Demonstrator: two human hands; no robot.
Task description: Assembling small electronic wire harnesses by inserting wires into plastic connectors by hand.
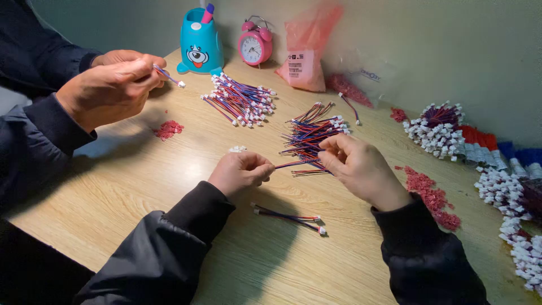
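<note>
Your left hand (241, 170) is curled, its grip pinched on the near end of a thin red-and-blue wire lead (293, 164). Your right hand (360, 168) pinches the same lead at its far end, fingertips pressed together, so the strand runs taut between the two hands just above the table (141, 192), a pale wood-grain surface with a matte finish. The right hand sits at the near edge of a loose pile of wires (309, 133), slender flexible strands in red, blue and purple tipped with small white plastic plugs.

Below your hands lie two finished leads (289, 218), side by side, plugs on their ends. A few loose white plugs (237, 149) rest just beyond your left hand.

Farther back sits a second, neater bundle of wires (240, 100). Behind it stand a glossy teal pen holder (200, 42) shaped like a cartoon animal, a round pink alarm clock (255, 45), and a crinkled pink plastic bag (307, 51). Small red crumbs form a heap to your right (432, 195) and a smaller patch to the left (168, 129). Heaps of white connectors (437, 130) crowd the right edge.

At upper left, another person's hands (113, 85) hold a single wire (169, 76), well apart from yours.
</note>
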